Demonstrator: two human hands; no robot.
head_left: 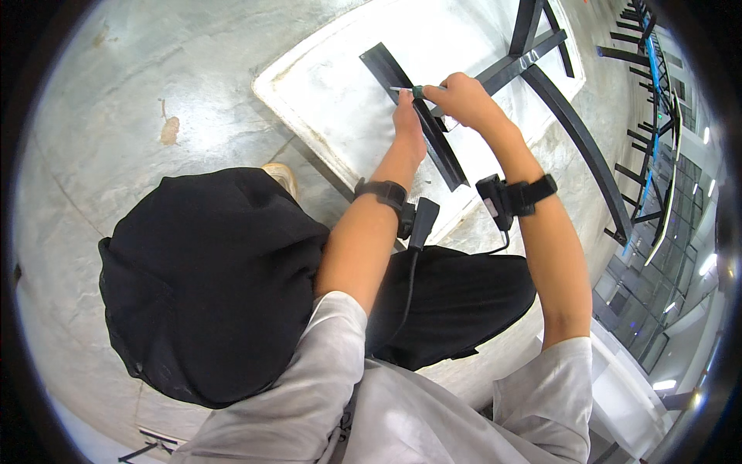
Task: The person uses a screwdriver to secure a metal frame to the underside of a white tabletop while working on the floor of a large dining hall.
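Note:
A long black metal bar (444, 153), shaped like a channel, lies slantwise before me over a white board. Across its middle reaches my left hand (410, 127), closed on the bar with the thumb up near a thin metal shaft; its other fingers are mostly hidden. That shaft belongs to a green-handled screwdriver (418, 91), small in the picture, pointing left over the bar. My right hand (462, 100) is closed around its handle from the right. Just right of the bar stands a black metal frame (510, 71) of crossed legs.
Under the bar is a white board (309, 93) with a worn, dirty rim, on a grey concrete floor (178, 85). The frame's curved leg (580, 139) sweeps down to the right. Further right, several black metal frames (645, 147) stand in a row. My black-clad knees are close below.

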